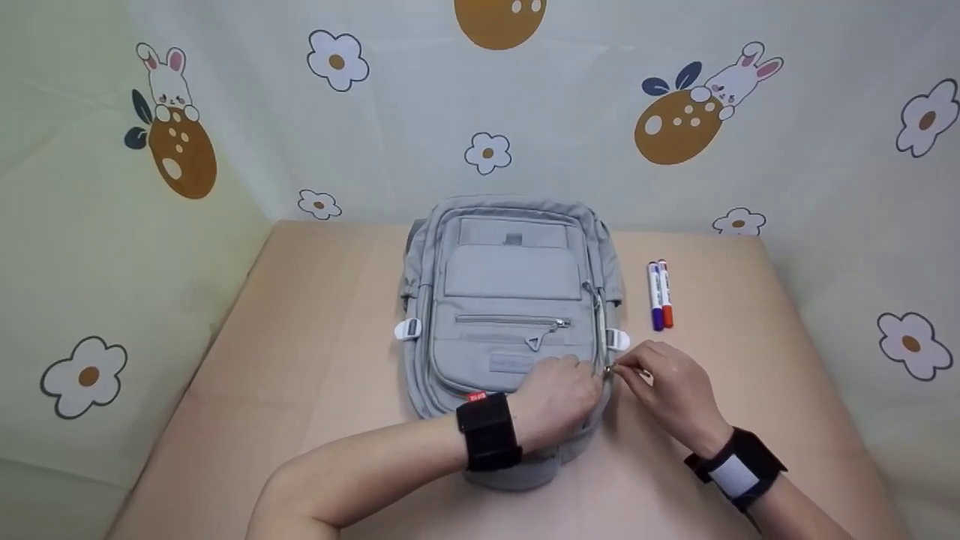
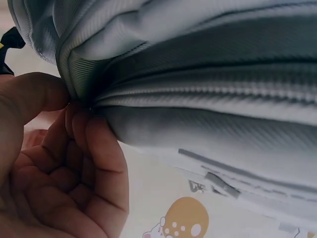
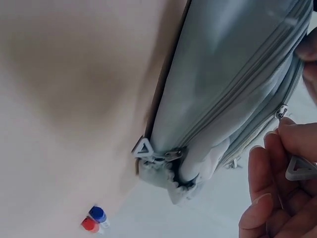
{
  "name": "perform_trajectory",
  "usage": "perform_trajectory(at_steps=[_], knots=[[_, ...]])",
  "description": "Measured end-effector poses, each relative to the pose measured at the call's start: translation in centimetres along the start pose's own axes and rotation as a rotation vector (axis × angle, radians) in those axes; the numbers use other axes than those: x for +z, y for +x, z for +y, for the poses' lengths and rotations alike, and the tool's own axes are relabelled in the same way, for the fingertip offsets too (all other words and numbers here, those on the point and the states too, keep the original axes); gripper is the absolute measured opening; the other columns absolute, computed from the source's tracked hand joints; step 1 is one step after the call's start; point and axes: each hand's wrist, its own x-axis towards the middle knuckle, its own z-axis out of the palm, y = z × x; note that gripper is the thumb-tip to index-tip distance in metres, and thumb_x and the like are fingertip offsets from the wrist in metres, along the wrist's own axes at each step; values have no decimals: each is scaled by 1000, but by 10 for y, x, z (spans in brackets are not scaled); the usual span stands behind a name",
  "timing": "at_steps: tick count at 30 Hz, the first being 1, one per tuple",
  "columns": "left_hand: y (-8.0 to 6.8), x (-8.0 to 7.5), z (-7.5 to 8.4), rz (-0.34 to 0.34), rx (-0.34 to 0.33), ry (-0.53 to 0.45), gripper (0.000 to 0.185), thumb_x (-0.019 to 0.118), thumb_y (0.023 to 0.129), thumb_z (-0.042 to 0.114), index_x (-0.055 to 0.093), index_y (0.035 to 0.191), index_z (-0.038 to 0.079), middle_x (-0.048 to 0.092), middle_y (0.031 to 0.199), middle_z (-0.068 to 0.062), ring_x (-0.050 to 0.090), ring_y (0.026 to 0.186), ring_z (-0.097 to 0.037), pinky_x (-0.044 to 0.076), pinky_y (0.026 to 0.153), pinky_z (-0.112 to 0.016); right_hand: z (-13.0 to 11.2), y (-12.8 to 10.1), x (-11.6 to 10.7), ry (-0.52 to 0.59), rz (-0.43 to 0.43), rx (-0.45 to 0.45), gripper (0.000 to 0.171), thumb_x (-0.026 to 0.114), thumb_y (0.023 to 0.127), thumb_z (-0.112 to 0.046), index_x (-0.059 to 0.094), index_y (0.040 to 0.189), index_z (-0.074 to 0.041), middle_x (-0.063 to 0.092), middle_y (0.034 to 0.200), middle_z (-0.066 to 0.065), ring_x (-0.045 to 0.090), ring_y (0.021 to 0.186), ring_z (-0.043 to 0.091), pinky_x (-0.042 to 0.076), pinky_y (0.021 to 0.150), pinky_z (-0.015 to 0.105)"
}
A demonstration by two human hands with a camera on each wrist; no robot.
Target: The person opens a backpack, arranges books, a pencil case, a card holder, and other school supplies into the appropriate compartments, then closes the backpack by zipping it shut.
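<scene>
Black straps are worn on both wrists at the near edge of the peach-coloured table top (image 1: 315, 315). The left hand (image 1: 559, 401) is laid on the lower right corner of the flat-lying grey fabric backpack (image 1: 510, 300), and in the left wrist view the cloth beside the zip line is seen pinched between its thumb and curled fingers (image 2: 94, 148). Just to its right, the right hand (image 1: 671, 390) is held at the backpack's side edge, with a small metal zip slider and its pale triangular pull (image 3: 299, 168) gripped between the fingertips; the two hands are almost touching. The backpack is placed in the middle of the table, its front face up and its top towards the far wall, with a closed front pocket zip (image 1: 514, 321) running across it and a white plastic buckle (image 1: 409, 328) at each side. In the right wrist view a second triangular pull (image 3: 143, 148) is seen lower on the bag's side. Further back, well apart from the hands, two marker pens (image 1: 660, 295), one with a purple cap and one with an orange cap, are laid side by side to the right of the backpack. Beyond the table, a pale backdrop printed with flowers, rabbits and brown eggs (image 1: 679, 124) is hung.
</scene>
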Motion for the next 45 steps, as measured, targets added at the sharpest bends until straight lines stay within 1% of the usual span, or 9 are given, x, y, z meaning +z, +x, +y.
perform_trajectory(at_steps=[7,10,13,18,22,26,31,38,45], knots=[[0,4,0,38,6,-8,22,72,90,32,71,99,12,64,85,1,58,73,-15,49,53,-28,14,15,4,-40,-11,41,21,89,79,-7,75,94,-12,70,85,-2,59,77,12,51,67,32],[-1,5,0,43,7,-15,23,71,91,34,71,98,12,64,85,0,58,73,-15,49,53,-29,19,20,4,-50,-19,49,19,87,81,-9,75,95,-12,70,86,-2,58,78,13,50,67,32],[-1,6,-1,41,3,-34,24,72,91,35,71,98,12,65,86,0,58,74,-15,50,54,-28,23,25,5,-55,-12,42,17,86,83,-10,75,95,-12,70,87,-2,58,77,14,49,66,33],[-1,8,-1,25,1,-62,21,73,88,31,71,98,13,66,88,0,59,75,-16,51,55,-29,29,35,8,-62,14,13,15,85,83,-8,75,93,-11,71,86,-1,60,76,16,48,63,34],[-1,8,-1,18,-6,-57,21,72,89,31,71,99,13,65,88,0,59,75,-16,50,55,-28,33,41,9,-53,17,12,15,85,83,-9,75,93,-12,71,87,-1,61,77,17,48,64,35],[-1,8,-1,18,-12,-46,19,72,88,30,71,98,13,64,87,1,58,75,-16,49,54,-28,34,46,10,-44,8,13,15,85,84,-9,75,94,-13,72,89,-1,62,78,17,49,65,35],[-2,9,-2,31,-2,-47,17,72,87,28,71,96,14,64,87,1,59,75,-16,49,53,-29,38,52,10,-52,-7,17,14,84,85,-9,75,95,-12,71,89,0,63,79,18,50,66,36],[-3,9,-3,45,16,-41,16,72,87,28,70,95,14,64,86,1,58,74,-16,48,53,-29,43,65,13,-58,-24,45,12,83,86,-11,75,95,-11,71,90,2,63,79,21,50,66,37],[-3,12,-3,67,19,-46,12,72,88,26,71,94,15,65,86,2,59,74,-15,49,53,-29,48,78,15,-80,-56,119,8,79,90,-14,75,96,-11,71,90,3,62,78,21,49,64,37]])
